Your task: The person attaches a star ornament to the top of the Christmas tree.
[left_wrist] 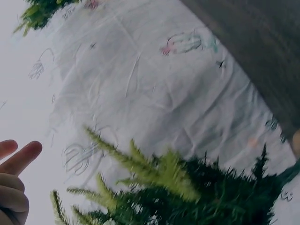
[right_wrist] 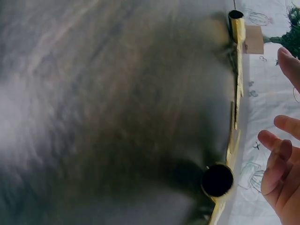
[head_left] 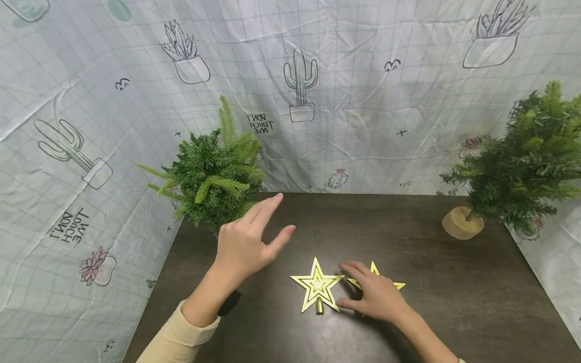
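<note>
Nearest, our right hand (head_left: pixel 378 296) spreads loosely, ungrasping, over one gold star tree topper (head_left: pixel 374 268); its twin (head_left: pixel 317 285) lies just beside. We judge both light, stiff, slick, best held by the socket (head_left: pixel 320 306). Our left hand (head_left: pixel 245 242), fingers extended, holds nothing. Dark wood-look tabletop (head_left: pixel 363 222) beneath; beyond, two artificial firs (head_left: pixel 204 171) (head_left: pixel 522 156), then cactus-print cloth (head_left: pixel 354 151).

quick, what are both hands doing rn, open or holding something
Left hand: open, holding nothing.
Right hand: open, over the gold star on the right, not gripping it.
</note>
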Tool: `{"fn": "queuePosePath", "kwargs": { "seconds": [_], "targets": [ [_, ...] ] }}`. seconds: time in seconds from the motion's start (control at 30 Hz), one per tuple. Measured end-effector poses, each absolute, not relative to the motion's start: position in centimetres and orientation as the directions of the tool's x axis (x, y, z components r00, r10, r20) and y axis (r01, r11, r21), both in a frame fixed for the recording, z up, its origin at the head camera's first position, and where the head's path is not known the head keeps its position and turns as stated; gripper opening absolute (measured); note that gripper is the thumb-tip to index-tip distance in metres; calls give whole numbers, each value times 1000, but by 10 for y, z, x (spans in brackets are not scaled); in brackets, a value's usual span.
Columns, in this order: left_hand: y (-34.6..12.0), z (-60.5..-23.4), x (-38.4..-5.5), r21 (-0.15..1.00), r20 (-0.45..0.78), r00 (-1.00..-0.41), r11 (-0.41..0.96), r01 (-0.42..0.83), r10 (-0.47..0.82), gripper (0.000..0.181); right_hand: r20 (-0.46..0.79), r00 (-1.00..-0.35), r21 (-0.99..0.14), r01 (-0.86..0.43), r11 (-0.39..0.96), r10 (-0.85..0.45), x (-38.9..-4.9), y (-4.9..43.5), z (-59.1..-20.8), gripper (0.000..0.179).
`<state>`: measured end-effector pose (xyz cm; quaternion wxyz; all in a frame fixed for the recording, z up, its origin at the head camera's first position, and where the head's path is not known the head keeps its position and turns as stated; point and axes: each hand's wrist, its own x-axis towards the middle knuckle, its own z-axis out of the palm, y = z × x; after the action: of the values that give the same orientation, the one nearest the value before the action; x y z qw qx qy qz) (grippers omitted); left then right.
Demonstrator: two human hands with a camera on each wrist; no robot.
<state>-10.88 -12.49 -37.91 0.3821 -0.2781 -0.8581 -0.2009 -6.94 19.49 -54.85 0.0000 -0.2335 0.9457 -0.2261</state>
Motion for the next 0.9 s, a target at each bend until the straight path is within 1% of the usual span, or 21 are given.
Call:
{"fn": "queuePosePath", "kwargs": {
  "seconds": [0.3, 0.47, 0.67, 0.9],
  "targets": [
    [-141, -355, -109, 153, 834, -497, 765, 626, 240, 56, 147, -882, -386, -468, 795, -448, -69, 186, -558, 87],
    [-151, -341, -112, 149, 858, -472, 781, 607, 203, 54, 147, -883, -391, -467, 793, -447, -71, 183, -564, 87],
    [-167, -326, -116, 182, 873, -471, 808, 561, 130, 51, 129, -883, -386, -464, 798, -451, -73, 180, -569, 86],
    [-187, -313, -126, 250, 873, -486, 818, 517, 40, 51, 108, -889, -384, -450, 806, -445, -76, 177, -570, 85]
  ]
}}
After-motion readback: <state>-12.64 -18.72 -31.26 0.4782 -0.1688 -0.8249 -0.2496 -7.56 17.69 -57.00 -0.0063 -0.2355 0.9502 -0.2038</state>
